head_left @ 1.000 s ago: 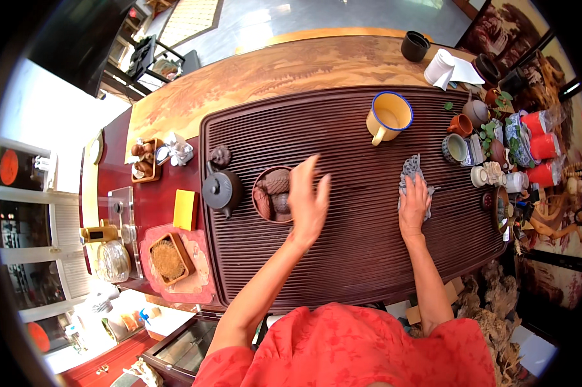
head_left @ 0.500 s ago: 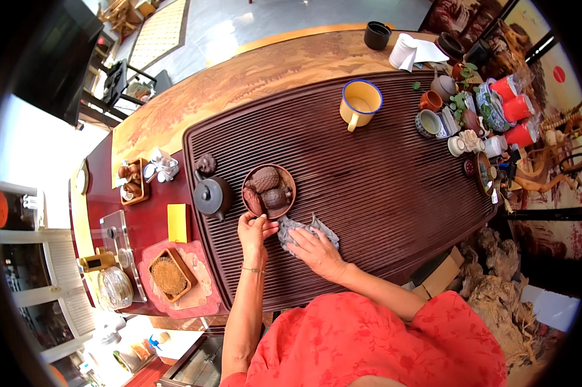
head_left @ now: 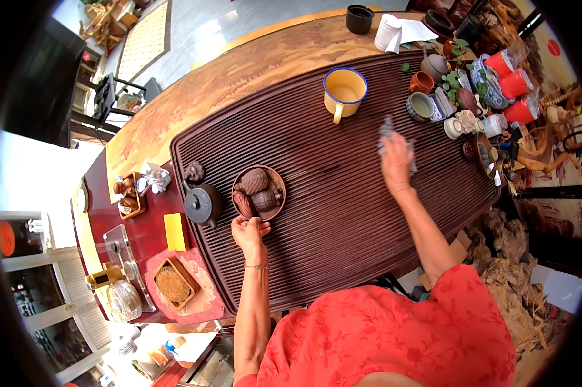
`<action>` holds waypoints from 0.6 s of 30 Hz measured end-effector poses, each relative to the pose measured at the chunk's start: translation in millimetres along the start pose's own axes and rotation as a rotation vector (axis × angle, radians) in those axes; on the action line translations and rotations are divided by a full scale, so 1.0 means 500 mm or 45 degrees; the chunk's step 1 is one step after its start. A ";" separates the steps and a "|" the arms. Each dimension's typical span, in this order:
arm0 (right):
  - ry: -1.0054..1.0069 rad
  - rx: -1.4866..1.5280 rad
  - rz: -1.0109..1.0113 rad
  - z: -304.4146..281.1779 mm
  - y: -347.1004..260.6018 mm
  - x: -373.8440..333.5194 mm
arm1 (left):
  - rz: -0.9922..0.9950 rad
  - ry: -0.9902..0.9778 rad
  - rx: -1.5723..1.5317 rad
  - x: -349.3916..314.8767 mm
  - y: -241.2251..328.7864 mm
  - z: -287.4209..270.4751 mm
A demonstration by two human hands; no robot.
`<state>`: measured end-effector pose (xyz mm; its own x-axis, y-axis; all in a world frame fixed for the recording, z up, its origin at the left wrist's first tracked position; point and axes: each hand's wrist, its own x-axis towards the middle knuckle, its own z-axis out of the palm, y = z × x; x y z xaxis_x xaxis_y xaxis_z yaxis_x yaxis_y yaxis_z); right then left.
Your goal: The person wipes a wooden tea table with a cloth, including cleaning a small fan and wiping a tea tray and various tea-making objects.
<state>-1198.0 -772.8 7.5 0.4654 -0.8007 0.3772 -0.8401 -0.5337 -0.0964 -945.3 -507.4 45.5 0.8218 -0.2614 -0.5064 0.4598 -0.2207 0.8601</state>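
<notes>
My left hand pinches the near rim of a round brown bowl, fingers closed. Inside the bowl lie several dark brown clay figures with textured surfaces. Just left of it stand a dark teapot and a small dark figurine. Farther right, my right hand presses a grey cloth onto the ribbed dark tea tray. Part of the cloth is hidden beneath the palm and fingers. A yellow enamel mug with a blue rim stands upright beyond, left of the right hand.
Cups, small pots, plants and red-lidded jars crowd the tray's right end. A paper roll and black cup stand at the far edge. Left lie a yellow pad, a brush-like block in a wooden tray and a figurine basket.
My right hand has swept the grey cloth from beside the bowl to the far right of the tray. My left hand stays at the bowl's rim. The view has shifted slightly.
</notes>
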 end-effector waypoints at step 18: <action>-0.251 0.304 0.004 -0.121 0.210 -0.132 | 0.011 -0.267 0.157 -0.031 0.029 0.232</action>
<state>-1333.7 -759.3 27.9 0.5274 -0.8275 0.1927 -0.7634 -0.5611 -0.3199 -990.3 -615.8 58.5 0.7316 -0.4502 -0.5119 0.3982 -0.3272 0.8569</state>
